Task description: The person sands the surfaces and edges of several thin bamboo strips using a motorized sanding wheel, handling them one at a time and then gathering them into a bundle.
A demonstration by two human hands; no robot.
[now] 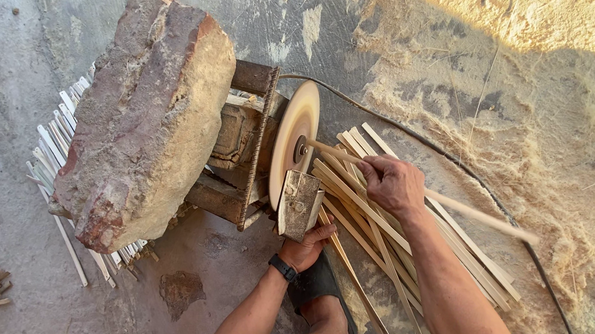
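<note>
Fingers of the right hand [392, 185] are curled tight around a long pale wooden stick [457, 206], which runs from the hand's far side out over the sawdust and, at its other end, points its tip against the face of the round tan sanding disc [294, 140]. Lower down, the left hand [307, 246], with a black wristband [283, 267], has its fingers pressed up against the underside of a small worn wooden block [299, 204] standing just before the disc; whether they grip it I cannot tell. Under the right forearm lies a fanned heap of pale flat wooden slats [380, 229]. Behind the disc sits a rusty metal motor frame [240, 145], weighted by a big reddish-grey stone slab [146, 116]. A thin dark cable [462, 167] curves across the sawdust-strewn concrete floor [543, 105].
</note>
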